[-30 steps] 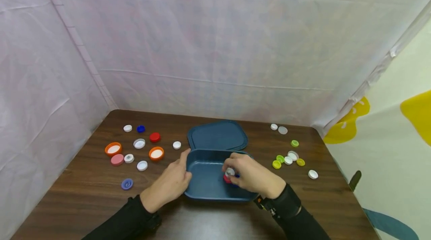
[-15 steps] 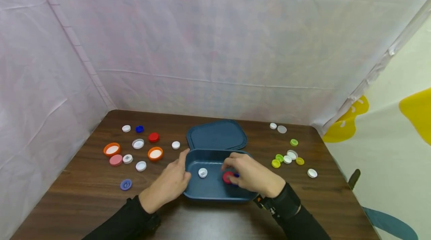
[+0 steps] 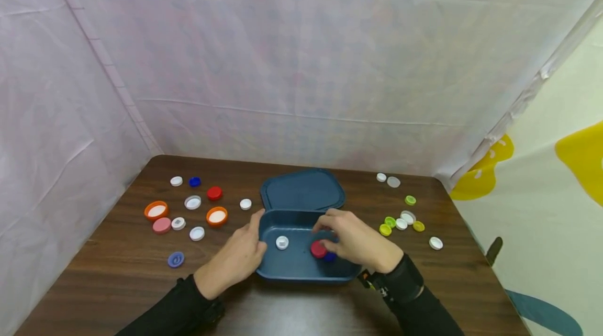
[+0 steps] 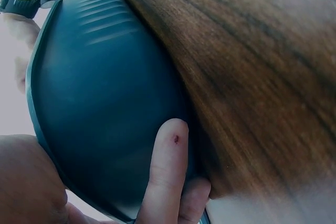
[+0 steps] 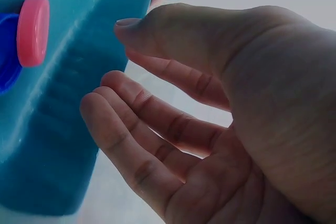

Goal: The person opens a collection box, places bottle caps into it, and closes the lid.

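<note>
Head view: dark blue plastic box [image 3: 301,260] at table centre, its lid [image 3: 303,190] folded open toward 12 o'clock. Left hand [image 3: 237,257] against the box's 9 o'clock wall, thumb up along the rim. Right hand [image 3: 359,244] over the box's 3 o'clock half, fingers loosely spread and holding nothing. Inside the box: white cap [image 3: 282,242] toward 9 o'clock, red cap [image 3: 319,249] just beside the right fingertips, blue cap [image 3: 330,256] touching the red one at its 4 o'clock. Loose orange, white, red, blue and pink caps on the brown table [image 3: 113,273] at 9 o'clock, green, yellow and white ones at 3 o'clock.

Left wrist view, unlike the head view: fingers [image 4: 165,177] lying straight against the box's ribbed outer wall [image 4: 105,114], pressed to it rather than curled round it.

Right wrist view, hidden from the head camera: open palm [image 5: 220,129], fingers gently bent and apart, thumb tip near the box wall; red cap [image 5: 32,31] overlapping the blue cap [image 5: 6,56], clear of the fingers.
</note>
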`<state>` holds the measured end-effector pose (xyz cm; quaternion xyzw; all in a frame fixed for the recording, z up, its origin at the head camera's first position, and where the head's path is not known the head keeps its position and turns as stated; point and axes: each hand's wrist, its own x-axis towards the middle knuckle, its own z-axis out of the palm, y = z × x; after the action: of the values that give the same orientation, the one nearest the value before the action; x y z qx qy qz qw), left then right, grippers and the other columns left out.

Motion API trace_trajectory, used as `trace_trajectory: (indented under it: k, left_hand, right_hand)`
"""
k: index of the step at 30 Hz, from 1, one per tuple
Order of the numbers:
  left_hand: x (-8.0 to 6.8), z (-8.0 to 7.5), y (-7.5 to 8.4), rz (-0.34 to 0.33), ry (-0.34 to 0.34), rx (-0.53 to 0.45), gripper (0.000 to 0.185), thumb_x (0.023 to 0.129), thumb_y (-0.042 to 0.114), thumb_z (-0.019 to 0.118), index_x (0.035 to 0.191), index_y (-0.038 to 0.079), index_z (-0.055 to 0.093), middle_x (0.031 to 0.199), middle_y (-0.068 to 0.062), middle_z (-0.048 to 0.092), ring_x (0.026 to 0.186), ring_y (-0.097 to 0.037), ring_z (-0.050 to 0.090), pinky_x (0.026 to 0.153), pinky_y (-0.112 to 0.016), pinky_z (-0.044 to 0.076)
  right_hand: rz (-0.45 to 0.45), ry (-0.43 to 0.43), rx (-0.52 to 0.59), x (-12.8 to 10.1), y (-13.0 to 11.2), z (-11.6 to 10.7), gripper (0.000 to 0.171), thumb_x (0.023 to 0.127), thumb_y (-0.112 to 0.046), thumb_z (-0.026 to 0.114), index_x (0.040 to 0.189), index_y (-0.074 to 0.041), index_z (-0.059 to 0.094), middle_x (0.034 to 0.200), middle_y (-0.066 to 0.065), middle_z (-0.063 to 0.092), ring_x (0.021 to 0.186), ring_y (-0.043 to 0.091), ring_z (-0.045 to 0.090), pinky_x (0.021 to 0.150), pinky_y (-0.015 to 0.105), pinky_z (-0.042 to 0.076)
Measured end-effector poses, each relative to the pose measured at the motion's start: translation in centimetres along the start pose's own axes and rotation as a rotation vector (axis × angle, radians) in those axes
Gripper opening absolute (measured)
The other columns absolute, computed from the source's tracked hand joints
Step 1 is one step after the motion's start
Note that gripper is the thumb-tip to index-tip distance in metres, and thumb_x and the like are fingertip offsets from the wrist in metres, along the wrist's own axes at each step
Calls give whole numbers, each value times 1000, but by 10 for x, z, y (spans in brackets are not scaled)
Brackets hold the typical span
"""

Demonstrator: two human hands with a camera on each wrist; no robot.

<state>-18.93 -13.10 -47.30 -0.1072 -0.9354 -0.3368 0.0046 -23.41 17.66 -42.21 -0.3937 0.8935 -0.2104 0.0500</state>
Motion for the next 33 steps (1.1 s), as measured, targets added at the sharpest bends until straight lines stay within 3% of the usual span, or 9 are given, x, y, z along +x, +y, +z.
trace_trajectory:
  k: [9, 20, 27, 33]
  left_hand:
    - [0, 1, -1, -7, -5, -2, 72, 103, 2, 64, 171, -4, 41, 145, -33, 73, 100, -30, 75, 92, -51, 67]
    - [0, 0, -1, -3, -5, -3, 73, 103, 2, 64, 172, -4, 41, 146, -32, 73, 99, -29, 74, 90, -49, 66]
    - [0, 0, 1, -16, -14, -7, 73, 104, 2, 64, 172, -4, 40, 149, -33, 72, 102, -31, 75, 94, -52, 68]
    - [0, 0, 2, -27, -16, -7, 73, 104, 2, 63, 173, -3, 39, 152, -34, 70, 106, -32, 76, 99, -56, 68]
  right_hand:
    - [66, 71, -8, -3, 13, -14, 24, 105, -11, 86, 129, -10, 82, 126, 11, 80, 114, 29, 80, 96, 42, 71]
    - [119, 171, -12, -6, 41, -28, 21, 106, -11, 85, 127, -12, 83, 121, 7, 80, 104, 16, 80, 90, 36, 71]
    - [144, 229, -68, -1, 69, -37, 22, 105, -8, 86, 127, -8, 83, 120, 12, 81, 106, 27, 79, 92, 45, 68]
    - [228, 246, -76, 5, 106, -44, 27, 107, -9, 82, 133, -4, 81, 126, 17, 80, 111, 34, 78, 97, 54, 67]
